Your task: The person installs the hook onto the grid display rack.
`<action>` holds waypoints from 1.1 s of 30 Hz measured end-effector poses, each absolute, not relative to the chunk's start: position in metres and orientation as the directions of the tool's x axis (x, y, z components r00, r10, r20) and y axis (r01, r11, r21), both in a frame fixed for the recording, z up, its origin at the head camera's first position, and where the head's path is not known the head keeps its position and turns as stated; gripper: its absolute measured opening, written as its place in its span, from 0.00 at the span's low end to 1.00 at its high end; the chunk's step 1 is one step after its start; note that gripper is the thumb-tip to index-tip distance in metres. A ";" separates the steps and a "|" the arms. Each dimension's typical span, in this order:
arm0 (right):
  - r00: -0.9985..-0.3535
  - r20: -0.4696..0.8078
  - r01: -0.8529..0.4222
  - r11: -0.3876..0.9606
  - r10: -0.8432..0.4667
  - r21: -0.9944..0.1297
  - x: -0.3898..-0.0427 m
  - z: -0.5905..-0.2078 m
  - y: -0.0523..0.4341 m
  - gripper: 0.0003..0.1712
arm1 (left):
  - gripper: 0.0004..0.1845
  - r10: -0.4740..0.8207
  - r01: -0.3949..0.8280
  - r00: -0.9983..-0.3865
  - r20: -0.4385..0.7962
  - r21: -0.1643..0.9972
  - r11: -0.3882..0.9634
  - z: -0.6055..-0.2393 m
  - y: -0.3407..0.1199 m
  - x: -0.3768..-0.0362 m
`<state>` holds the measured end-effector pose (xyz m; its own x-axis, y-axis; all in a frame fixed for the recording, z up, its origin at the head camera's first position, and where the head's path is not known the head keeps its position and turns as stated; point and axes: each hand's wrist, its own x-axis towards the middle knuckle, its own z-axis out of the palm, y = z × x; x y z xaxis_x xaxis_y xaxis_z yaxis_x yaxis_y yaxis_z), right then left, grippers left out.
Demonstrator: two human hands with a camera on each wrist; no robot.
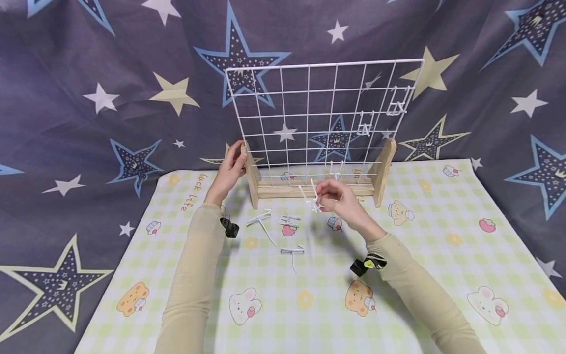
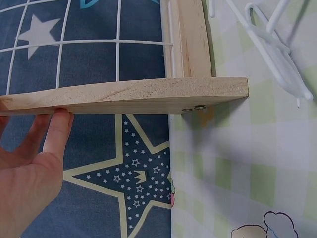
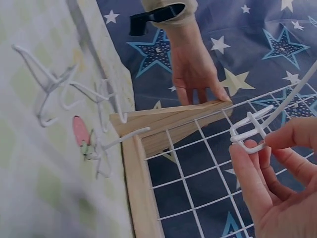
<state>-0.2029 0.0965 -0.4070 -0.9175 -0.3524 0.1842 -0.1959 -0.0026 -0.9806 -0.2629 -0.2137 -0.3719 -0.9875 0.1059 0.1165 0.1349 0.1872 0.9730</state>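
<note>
White wire is what your right hand [image 1: 340, 200] has: you pinch one hook [image 1: 312, 197] between thumb and fingertips, fingers curled round its looped end, its long prong pointing away from the palm. You hold it in the air just in front of the grid [image 1: 325, 115], low and near the middle of the base bar, probably so the loop can be turned toward the wires.

Your left hand [image 1: 231, 171] rests on the left wooden foot [image 1: 251, 174] of the stand. The wrist view shows straight fingers [image 2: 58, 131] pressed against the foot's outer face, not wrapped round it; likely this steadies the light frame.

The hook is thin, white-coated wire, bent into a small double loop at one end with a straight arm running off it. It looks stiff and springy, and slim enough to slip between your fingertips.

Two like hooks already hang on the grid toward its upper right corner [image 1: 396, 105], one lower and further left [image 1: 364, 127]. More lie on the mat [image 1: 442, 246] between your forearms, near its far edge: one [image 1: 260, 219] close to your left wrist, one [image 1: 289, 220] beside it, one [image 1: 293, 253] nearer you. The stand sits at the mat's far edge.
</note>
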 end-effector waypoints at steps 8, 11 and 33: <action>-0.928 0.203 -0.201 -0.040 -0.314 -0.979 -0.207 -0.399 0.095 0.11 | 0.28 0.097 0.133 -0.988 0.116 0.972 0.192 -0.384 -0.218 -0.274; -0.933 0.204 -0.196 -0.058 -0.296 -0.979 -0.209 -0.398 0.094 0.11 | 0.28 0.089 0.136 -0.989 0.122 0.974 0.181 -0.395 -0.222 -0.282; -0.960 0.248 -0.238 -0.083 -0.133 -0.968 -0.237 -0.369 0.102 0.13 | 0.28 0.104 0.124 -0.989 0.105 0.973 0.195 -0.370 -0.213 -0.262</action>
